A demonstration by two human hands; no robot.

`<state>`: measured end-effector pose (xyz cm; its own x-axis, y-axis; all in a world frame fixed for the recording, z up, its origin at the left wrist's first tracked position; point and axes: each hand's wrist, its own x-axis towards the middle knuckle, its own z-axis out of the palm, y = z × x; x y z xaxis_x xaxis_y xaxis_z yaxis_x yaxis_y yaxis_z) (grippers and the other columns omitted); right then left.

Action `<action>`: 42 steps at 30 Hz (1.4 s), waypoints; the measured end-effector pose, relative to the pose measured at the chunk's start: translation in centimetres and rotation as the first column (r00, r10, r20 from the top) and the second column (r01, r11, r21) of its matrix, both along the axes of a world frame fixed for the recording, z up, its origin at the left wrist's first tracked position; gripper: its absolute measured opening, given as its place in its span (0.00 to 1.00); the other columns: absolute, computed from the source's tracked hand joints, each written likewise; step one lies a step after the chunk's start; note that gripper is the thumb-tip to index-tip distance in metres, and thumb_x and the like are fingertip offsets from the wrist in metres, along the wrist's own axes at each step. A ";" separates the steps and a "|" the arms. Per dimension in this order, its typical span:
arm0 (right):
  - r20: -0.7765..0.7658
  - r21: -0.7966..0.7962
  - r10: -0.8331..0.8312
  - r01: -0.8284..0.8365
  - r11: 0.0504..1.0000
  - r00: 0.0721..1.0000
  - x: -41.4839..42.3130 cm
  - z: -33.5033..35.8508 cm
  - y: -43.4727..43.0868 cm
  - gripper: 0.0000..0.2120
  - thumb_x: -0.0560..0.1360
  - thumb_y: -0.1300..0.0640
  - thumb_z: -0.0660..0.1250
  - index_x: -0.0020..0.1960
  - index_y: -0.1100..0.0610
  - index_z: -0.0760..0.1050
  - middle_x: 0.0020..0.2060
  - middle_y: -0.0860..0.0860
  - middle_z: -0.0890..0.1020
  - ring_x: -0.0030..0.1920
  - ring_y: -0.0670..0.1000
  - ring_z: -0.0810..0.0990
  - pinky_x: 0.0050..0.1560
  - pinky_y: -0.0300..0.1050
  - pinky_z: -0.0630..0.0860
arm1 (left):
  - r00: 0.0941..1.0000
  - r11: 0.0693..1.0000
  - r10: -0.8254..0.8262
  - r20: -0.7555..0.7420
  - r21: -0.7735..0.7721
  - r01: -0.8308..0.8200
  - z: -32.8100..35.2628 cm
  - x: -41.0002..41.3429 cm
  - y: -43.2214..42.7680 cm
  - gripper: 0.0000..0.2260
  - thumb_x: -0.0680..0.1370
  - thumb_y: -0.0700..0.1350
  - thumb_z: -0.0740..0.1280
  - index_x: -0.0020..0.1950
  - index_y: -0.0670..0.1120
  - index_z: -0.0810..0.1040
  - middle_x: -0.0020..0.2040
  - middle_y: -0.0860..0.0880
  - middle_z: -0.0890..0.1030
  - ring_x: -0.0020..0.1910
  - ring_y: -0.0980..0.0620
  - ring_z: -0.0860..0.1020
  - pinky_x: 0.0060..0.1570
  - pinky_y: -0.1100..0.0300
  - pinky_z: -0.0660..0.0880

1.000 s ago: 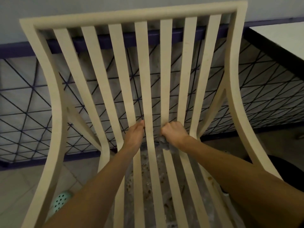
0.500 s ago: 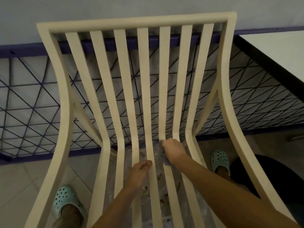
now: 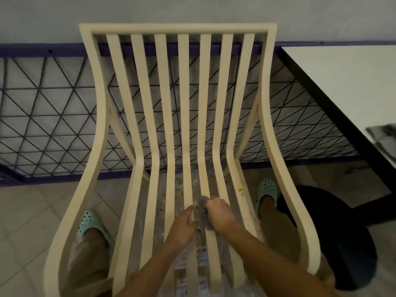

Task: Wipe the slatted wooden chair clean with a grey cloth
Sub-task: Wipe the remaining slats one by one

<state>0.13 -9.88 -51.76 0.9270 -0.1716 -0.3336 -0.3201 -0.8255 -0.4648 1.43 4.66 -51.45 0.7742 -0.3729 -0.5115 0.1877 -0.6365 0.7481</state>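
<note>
1. The grey cloth is bunched on a middle slat of the chair, on the seat part a little forward of the bend where back meets seat.
2. The right hand has its fingers curled tight over the cloth, pressing it onto that slat.
3. The left hand rests on the neighbouring slat to the left, fingers nearly straight along it and holding nothing. Whether the thumb hooks under the slat I cannot tell.
4. A second ago both hands were up at the bend. They have since drawn back along the slats toward the seat's front edge, the cloth with them.
5. That suggests one long stroke down this slat is nearly finished. Brownish specks on the rightmost seat slat suggest several slats are yet to be wiped.
6. Beyond the chair are a dark mesh railing behind it, a white table to the right with folded cloths at its near edge, and green clogs on the tiled floor.
</note>
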 end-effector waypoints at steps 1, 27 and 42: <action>-0.004 0.011 0.008 -0.008 1.000 1.000 -0.6 0.2 0.3 0.13 0.78 0.65 0.54 0.53 0.62 0.77 0.50 0.59 0.78 0.51 0.61 0.77 0.45 0.45 0.68 | 1.000 1.000 -0.005 0.008 0.013 0.005 0.0 -0.3 0.1 0.25 0.83 0.44 0.60 0.78 0.50 0.58 0.78 0.49 0.60 0.75 0.48 0.62 0.73 0.55 0.61; -0.193 0.813 -0.431 0.390 0.433 0.881 -10.0 7.1 -0.4 0.11 0.78 0.53 0.65 0.49 0.58 0.83 0.35 0.53 0.82 0.32 0.48 0.76 0.37 0.43 0.75 | 0.955 0.860 0.296 0.019 -0.441 -0.257 4.1 -7.5 1.5 0.07 0.77 0.40 0.69 0.46 0.52 0.80 0.41 0.53 0.82 0.43 0.54 0.80 0.43 0.61 0.77; -0.232 0.866 -0.488 0.407 0.291 0.842 -12.0 7.1 0.5 0.09 0.76 0.56 0.69 0.46 0.62 0.76 0.36 0.62 0.84 0.32 0.57 0.84 0.33 0.46 0.82 | 0.972 0.804 0.223 -0.072 -0.551 -0.225 4.5 -8.2 0.6 0.17 0.69 0.41 0.76 0.55 0.52 0.78 0.48 0.51 0.85 0.50 0.52 0.83 0.46 0.60 0.80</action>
